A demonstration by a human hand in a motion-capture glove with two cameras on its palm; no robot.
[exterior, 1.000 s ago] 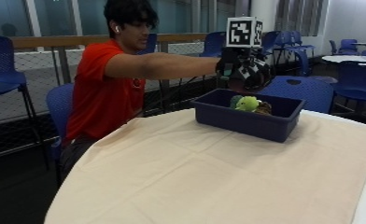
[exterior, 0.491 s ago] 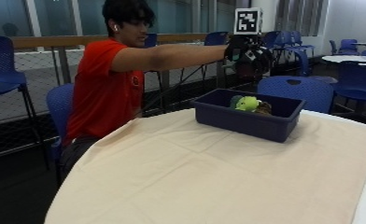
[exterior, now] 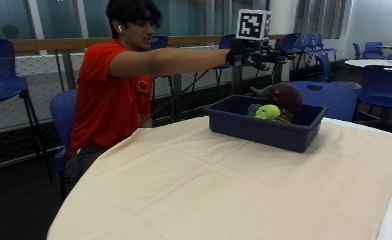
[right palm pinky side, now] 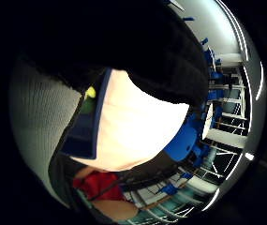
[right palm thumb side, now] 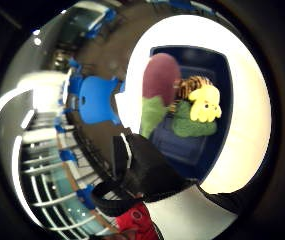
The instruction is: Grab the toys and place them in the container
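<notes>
— What do we see at the fingers (exterior: 276,56)?

— They look relaxed and hold nothing. The black-gloved right hand (exterior: 254,53) hangs well above the dark blue plastic container (exterior: 262,131), higher than half a second ago.

— And the toy?

— We find the maroon plush toy with a green end (exterior: 286,95) below the hand, at the container's rim, above the small yellow-green plush toy (exterior: 268,111). It wasn't there a second ago, so we judge it has just been dropped; whether it has settled we can't tell.

— Anything left?

— We see no toy on the cream-clothed round table (exterior: 236,190), so the task looks about finished.
</notes>
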